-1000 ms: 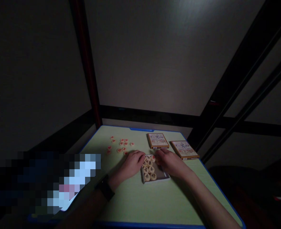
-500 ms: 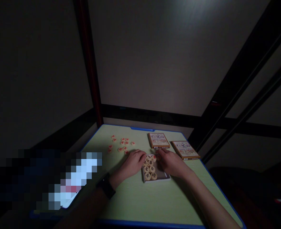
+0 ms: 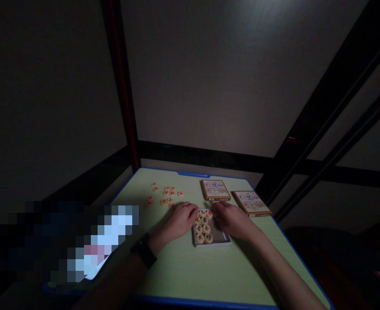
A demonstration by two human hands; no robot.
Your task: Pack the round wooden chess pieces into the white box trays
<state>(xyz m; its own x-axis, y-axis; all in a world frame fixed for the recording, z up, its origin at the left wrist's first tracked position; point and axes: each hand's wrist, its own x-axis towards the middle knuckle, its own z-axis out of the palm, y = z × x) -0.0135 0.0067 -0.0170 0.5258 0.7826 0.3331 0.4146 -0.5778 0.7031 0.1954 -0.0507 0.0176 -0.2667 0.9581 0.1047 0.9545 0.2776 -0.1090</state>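
A shallow open box [image 3: 220, 237] lies on the table between my hands. Its left part holds rows of round Chinese chess pieces [image 3: 207, 229], most with black characters. One piece with a red character [image 3: 209, 213] sits in the top row. My left hand [image 3: 184, 216], with a dark watch on its wrist, is closed at the box's upper left corner. Over the upper right part of the box, my right hand [image 3: 230, 217] has its fingers pinched together; whatever is between them is hidden.
Loose red-character pieces [image 3: 166, 193] are scattered at the table's far left. Two lidded Chinese chess boxes [image 3: 215, 190] [image 3: 252, 202] lie at the far right. A bright pixelated screen [image 3: 112, 234] is at the left edge of the pale green, blue-rimmed table [image 3: 203, 275].
The view has shifted very slightly. Both hands stay at the box, and the pieces in it look the same.
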